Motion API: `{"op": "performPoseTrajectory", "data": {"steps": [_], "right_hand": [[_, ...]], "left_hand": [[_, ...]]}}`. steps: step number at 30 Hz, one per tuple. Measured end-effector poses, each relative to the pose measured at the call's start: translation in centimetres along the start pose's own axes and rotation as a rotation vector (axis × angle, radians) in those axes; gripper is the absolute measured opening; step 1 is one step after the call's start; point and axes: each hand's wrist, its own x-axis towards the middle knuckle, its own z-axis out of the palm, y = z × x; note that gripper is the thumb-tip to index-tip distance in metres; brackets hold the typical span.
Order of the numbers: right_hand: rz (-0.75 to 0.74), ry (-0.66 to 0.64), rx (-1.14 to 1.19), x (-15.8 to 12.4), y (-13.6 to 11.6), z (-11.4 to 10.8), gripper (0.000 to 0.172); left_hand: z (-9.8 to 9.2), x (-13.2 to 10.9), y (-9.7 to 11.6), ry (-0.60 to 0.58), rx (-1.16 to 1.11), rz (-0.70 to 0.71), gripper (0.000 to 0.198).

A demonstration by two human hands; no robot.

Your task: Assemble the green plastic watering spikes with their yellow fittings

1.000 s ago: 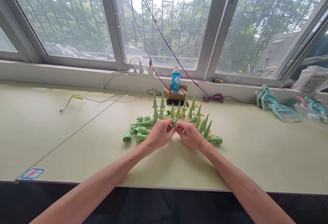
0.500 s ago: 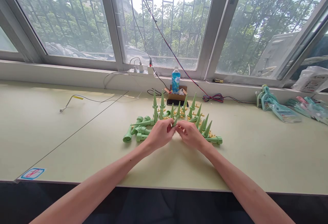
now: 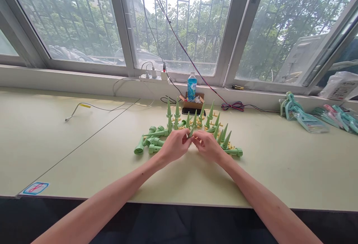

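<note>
My left hand [image 3: 176, 142] is closed around a green plant watering spike [image 3: 191, 132], its tip pointing up and slightly right. Right beside it, my right hand [image 3: 206, 145] has its thumb and fingers pinched together against the spike's side; whatever small part lies between those fingertips is hidden. Behind the hands stand several more green spikes [image 3: 210, 110], points up, among small yellow valve pieces [image 3: 217, 119]. To the left, green spikes lie on their sides in a loose pile [image 3: 155, 142]. One more lying spike [image 3: 237, 152] is just right of my right hand.
A bottle of blue liquid [image 3: 191, 87] stands in a small cardboard box [image 3: 197, 105], with a dark phone [image 3: 188, 111] in front. A coiled cable [image 3: 232, 106] and bagged teal items [image 3: 304, 119] lie at right. A white cable [image 3: 103, 108] crosses the table [image 3: 84, 165] at left.
Both hands stay in the same place with the spike between them; only a very slight shift of the fingers shows.
</note>
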Motion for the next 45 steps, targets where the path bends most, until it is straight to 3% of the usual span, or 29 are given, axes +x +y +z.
{"op": "performPoseTrajectory", "data": {"steps": [45], "right_hand": [[0.008,-0.072,-0.026,-0.04,0.37,-0.06,0.024]], "left_hand": [[-0.11,-0.07,0.02,-0.044,0.016,0.018,0.027]]}}
